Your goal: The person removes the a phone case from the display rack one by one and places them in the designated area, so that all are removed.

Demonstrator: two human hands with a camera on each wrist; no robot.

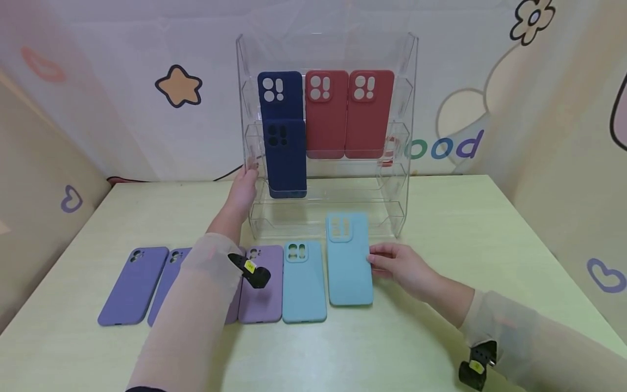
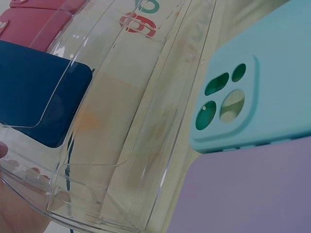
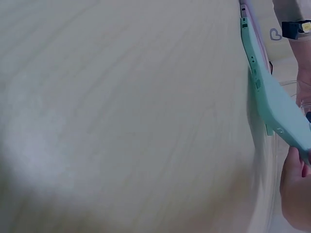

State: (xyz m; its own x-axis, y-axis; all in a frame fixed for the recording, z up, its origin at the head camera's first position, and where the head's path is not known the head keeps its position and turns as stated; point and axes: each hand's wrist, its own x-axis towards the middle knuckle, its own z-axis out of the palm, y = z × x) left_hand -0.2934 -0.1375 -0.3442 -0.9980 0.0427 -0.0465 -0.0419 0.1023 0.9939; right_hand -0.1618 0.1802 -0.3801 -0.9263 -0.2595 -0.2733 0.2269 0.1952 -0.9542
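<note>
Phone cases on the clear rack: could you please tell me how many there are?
4: two dark blue cases overlapping at the left, two red cases side by side at the upper right. None appear hidden.

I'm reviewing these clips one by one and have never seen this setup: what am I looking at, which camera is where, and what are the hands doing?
There is no machine here: a person works with two bare hands and wears three cameras. The wide picture comes from the head, looking down at a pale green table. The other two come from the wrists, very close up, so they look tilted and blurred.

On the table stands a clear acrylic display rack holding two navy phone cases and two red phone cases. In front lie purple phone cases in a row and a light blue phone case.

The left hand touches the rack's left edge. The right hand grips the side of a second light blue case, which the right wrist view shows tilted up from the table.
</note>
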